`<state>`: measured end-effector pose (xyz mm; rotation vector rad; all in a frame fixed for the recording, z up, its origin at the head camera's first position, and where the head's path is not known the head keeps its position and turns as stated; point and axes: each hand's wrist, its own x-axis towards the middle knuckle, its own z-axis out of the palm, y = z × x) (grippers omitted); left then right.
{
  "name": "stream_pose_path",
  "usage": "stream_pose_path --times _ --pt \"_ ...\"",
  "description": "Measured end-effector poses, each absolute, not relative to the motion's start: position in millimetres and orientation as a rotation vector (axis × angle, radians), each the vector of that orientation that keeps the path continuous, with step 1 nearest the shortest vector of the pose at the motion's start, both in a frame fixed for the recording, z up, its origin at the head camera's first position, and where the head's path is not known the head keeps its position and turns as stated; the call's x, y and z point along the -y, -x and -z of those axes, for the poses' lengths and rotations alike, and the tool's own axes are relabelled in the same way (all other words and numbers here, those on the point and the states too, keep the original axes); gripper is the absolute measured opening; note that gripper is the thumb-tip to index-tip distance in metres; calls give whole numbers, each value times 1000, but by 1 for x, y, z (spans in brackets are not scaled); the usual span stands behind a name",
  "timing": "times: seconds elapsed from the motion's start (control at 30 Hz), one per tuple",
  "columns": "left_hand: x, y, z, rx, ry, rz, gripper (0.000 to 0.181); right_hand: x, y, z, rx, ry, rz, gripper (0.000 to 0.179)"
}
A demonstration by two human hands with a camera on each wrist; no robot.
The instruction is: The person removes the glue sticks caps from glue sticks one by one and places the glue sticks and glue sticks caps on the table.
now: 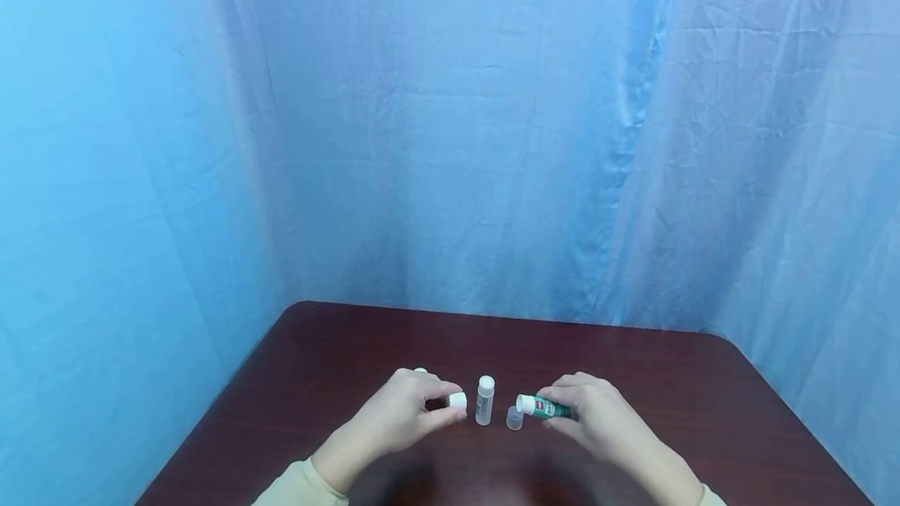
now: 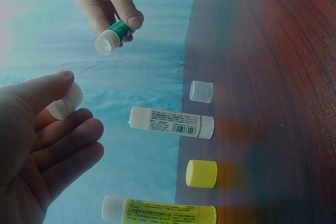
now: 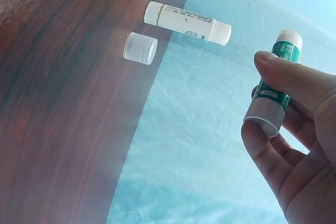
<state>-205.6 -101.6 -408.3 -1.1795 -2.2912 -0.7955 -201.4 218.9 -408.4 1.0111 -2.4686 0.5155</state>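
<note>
My left hand [image 1: 394, 416] pinches a small white cap [image 1: 458, 400] between thumb and fingers, above the table. In my right hand [image 1: 598, 416] is a green glue stick [image 1: 551, 409], held tilted with its bare white end toward the left hand. Between the hands a white glue stick [image 1: 484, 406] stands upright on the table, uncapped. A translucent cap [image 1: 515, 418] sits to its right, just below the green stick. The left wrist view also shows a yellow cap [image 2: 201, 174] and an uncapped yellow glue stick [image 2: 168, 212], largely hidden behind the left hand in the head view.
The dark reddish-brown table [image 1: 633, 365] has rounded far corners. Light blue curtains [image 1: 450, 139] hang behind it and along both sides.
</note>
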Motion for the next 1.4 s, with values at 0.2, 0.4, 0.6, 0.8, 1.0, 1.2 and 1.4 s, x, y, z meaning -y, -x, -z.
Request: stream_pose_path --times 0.2,0.4,0.6,0.8,1.0,1.2,1.4 --pt "102 205 408 2305 1173 810 8 -219 202 408 2488 -1003 -522 32" --pt "102 205 408 2354 1150 838 9 -219 202 408 2524 -977 -527 32" --pt "100 205 408 2363 1156 816 14 -220 201 408 2498 -984 -530 32" --pt "94 204 408 2352 1153 783 21 -224 202 409 2470 -988 -541 34" --pt "86 204 410 2327 1166 781 6 -229 204 410 2447 -987 -568 34" --pt "82 203 412 2341 1147 799 11 -233 203 410 2456 -966 -613 34" --pt "80 203 411 2375 1133 796 15 -237 203 410 2448 -953 -612 35"
